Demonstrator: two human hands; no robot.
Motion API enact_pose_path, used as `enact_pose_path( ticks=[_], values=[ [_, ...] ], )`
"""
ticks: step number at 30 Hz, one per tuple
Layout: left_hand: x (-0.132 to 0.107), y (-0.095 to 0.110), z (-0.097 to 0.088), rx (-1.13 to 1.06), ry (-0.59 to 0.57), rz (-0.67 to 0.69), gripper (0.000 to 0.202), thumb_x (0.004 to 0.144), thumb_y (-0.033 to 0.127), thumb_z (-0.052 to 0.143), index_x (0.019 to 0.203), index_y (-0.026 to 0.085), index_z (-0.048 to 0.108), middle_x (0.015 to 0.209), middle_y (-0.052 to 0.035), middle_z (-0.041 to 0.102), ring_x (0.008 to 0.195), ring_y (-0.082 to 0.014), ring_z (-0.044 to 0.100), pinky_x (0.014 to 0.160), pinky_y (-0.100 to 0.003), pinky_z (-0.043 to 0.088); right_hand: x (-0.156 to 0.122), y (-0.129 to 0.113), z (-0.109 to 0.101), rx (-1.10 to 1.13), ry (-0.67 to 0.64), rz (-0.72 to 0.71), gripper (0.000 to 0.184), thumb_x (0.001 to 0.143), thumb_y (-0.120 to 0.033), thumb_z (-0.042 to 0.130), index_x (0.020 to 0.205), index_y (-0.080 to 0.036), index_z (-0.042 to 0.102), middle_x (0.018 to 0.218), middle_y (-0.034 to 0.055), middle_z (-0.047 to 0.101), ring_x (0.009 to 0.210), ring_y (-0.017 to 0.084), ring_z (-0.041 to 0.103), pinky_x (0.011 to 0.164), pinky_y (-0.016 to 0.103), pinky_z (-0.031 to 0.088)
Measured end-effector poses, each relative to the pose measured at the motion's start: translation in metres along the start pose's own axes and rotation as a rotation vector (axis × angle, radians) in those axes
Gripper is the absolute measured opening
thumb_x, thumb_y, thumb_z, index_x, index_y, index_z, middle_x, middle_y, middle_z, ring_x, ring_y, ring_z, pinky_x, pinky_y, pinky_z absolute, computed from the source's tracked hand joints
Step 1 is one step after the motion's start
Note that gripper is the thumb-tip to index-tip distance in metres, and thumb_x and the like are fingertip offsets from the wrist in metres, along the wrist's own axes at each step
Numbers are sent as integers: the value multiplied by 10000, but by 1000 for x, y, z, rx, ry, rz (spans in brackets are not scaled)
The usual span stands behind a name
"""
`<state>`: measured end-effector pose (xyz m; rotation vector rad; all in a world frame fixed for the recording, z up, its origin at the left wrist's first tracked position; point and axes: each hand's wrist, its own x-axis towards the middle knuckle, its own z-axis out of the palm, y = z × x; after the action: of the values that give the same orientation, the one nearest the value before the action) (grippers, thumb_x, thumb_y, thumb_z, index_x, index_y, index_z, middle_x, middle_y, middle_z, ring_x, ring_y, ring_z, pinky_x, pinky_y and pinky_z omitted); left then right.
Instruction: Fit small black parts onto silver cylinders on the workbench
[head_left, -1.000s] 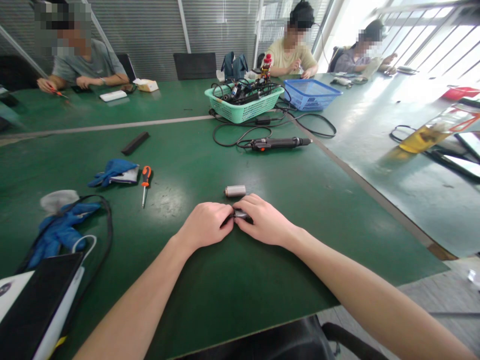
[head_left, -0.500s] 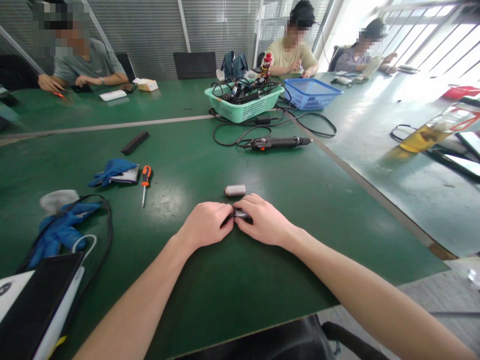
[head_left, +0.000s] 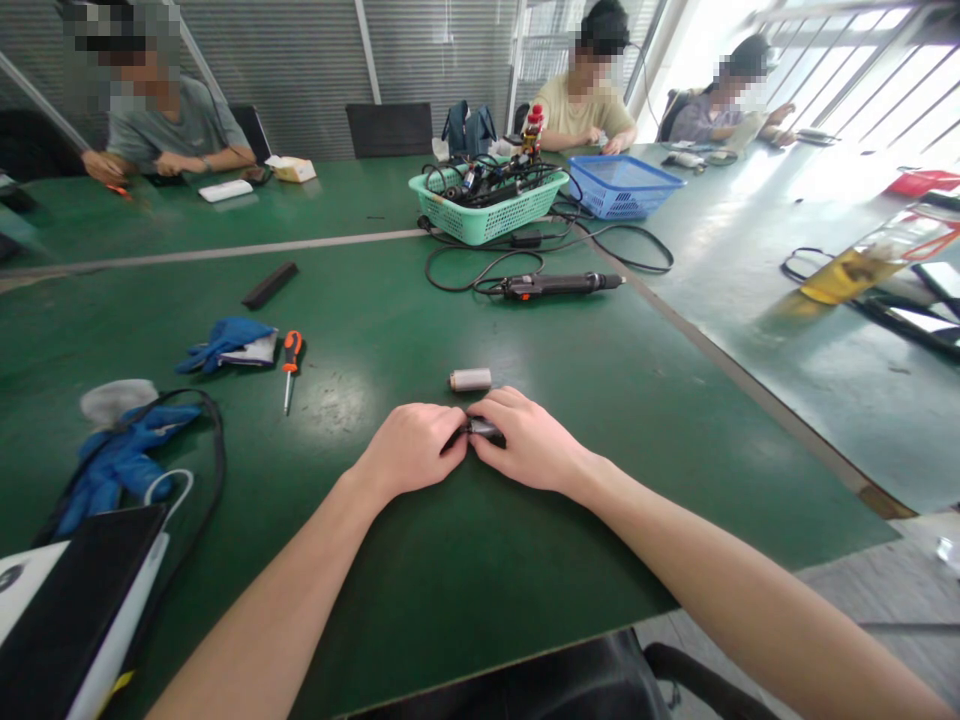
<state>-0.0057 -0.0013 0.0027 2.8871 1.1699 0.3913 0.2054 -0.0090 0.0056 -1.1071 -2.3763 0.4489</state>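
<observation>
My left hand (head_left: 416,450) and my right hand (head_left: 525,440) meet at the middle of the green table, fingers curled. Between them they grip a small dark, roughly cylindrical piece (head_left: 486,430) with a grey, shiny part; its ends are covered by my fingers, so its exact kind does not show. Just beyond my fingertips a short silvery-grey cylinder (head_left: 471,380) lies on its side, apart from both hands. To the left, a screwdriver (head_left: 292,365) with an orange and black handle rests with its tip toward me.
Blue gloves (head_left: 124,460), a cable and a black-screened device (head_left: 82,600) lie at left. A black bar (head_left: 270,285) and an electric screwdriver (head_left: 559,286) lie farther off. Behind stand a green basket (head_left: 487,222) of corded tools and a blue basket (head_left: 622,200). Several people sit across.
My hands and the piece between them have stayed in place. At the far left, a person's hand has shifted slightly to the right.
</observation>
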Motion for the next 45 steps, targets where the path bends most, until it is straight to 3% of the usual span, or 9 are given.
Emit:
enact_pose_path(
  ticks=[45],
  values=[
    [0,0,2,8,-10,-60,134,949,272,490,887,192,579,843,-39,697,765,-211,665,666,-333,450,-1,0,-2,-44,2,33,212,905,-205,578,1093,-166,669,1067,99,676,1034,244,585,935,371,484]
  ],
)
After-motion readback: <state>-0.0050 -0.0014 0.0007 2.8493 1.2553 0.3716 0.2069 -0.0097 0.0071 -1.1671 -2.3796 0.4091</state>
